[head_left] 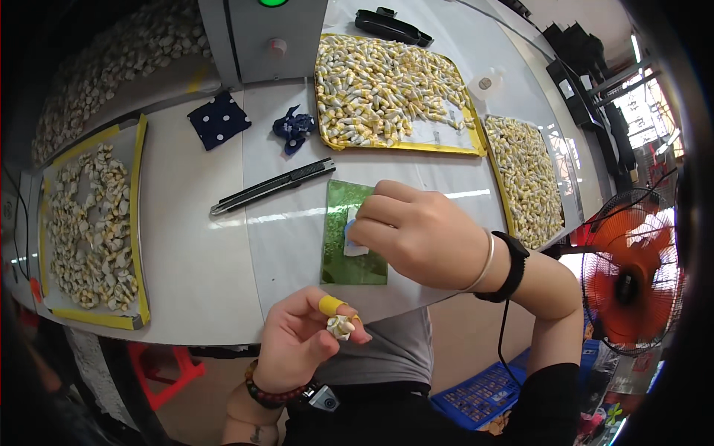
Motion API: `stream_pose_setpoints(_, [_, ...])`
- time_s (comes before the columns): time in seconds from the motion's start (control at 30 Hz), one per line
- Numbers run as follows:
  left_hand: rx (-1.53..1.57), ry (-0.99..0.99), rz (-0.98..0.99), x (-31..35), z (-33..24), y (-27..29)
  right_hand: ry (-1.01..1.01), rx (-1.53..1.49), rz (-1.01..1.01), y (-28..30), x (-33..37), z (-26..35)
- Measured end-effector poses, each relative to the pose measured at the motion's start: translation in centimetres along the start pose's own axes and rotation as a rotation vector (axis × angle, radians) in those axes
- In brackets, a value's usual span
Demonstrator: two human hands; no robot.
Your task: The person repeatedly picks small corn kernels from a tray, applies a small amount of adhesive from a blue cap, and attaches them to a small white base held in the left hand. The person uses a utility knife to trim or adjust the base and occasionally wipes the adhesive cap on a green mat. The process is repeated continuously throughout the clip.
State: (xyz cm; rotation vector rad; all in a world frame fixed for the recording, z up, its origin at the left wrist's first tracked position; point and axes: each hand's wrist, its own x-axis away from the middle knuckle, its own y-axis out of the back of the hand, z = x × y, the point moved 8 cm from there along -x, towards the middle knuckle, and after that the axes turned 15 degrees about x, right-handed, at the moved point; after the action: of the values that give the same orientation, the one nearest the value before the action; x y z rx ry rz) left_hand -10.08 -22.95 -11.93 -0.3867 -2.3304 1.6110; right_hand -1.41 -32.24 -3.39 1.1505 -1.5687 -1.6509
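My left hand point(291, 343) is closed in a pinch near the table's front edge. Between thumb and fingers sits a small white-and-yellow piece point(341, 327), its kind too small to make out. A yellow band point(330, 304) wraps one finger of that hand. My right hand point(428, 234) is over a green glass plate point(342, 269), knuckles up and fingers curled down. Its fingertips are at a small pale blue and white patch point(356, 250) on the plate. Whatever the right fingertips hold, if anything, is hidden.
A black utility knife point(274, 186) lies left of the plate. Yellow-edged trays point(446, 151) with small white-yellow pieces stand behind, right and left point(141, 223). Near the grey machine point(271, 48) lie a dotted dark cloth point(218, 121) and a crumpled one point(293, 129). An orange fan point(631, 271) stands right.
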Motion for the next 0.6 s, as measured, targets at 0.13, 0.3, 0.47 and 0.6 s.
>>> stream_pose_setpoints(0.13, [-0.068,-0.186,-0.016,0.5,-0.9,-0.8,-0.133,-0.065,-0.128,1.4,0.6,-0.3])
stream_pose_setpoints(0.3, [-0.390,-0.424,0.017,1.8,-2.3,-2.2,-0.423,-0.916,-0.202,2.8,3.8,0.1])
stream_pose_setpoints(0.47, [-0.586,-0.459,0.054,1.8,-2.2,-3.9,-0.363,-0.992,-0.322,3.2,5.0,1.7])
stream_pose_setpoints(0.6, [-0.612,-0.469,0.059,1.2,-1.8,-4.2,-0.298,-0.956,-0.365,3.3,5.4,2.0])
